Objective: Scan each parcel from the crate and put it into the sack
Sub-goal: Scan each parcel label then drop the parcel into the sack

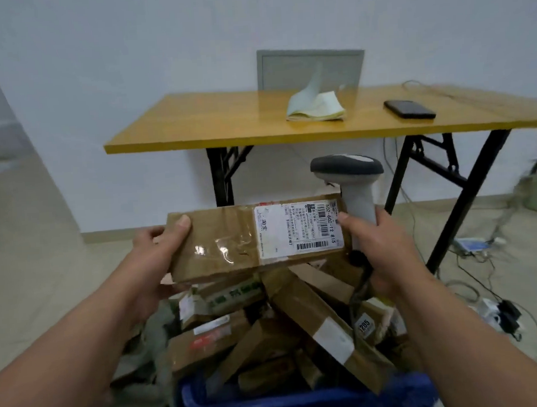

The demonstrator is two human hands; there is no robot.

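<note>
I hold a long flat cardboard parcel (225, 242) with a white shipping label level above the blue crate (304, 401). My left hand (158, 252) grips its left end, thumb on top. My right hand (383, 249) grips the handle of a grey barcode scanner (350, 179), which stands upright behind the parcel's right end; its thumb touches the label's edge. The crate is heaped with several cardboard parcels (269, 335). A grey-green sack (147, 355) lies crumpled to the left of the crate.
A yellow folding table (224, 124) stands ahead with a paper pad (316, 107) and a black phone (409, 109) on it. Cables and power strips (493, 302) litter the floor on the right, under and beside the table.
</note>
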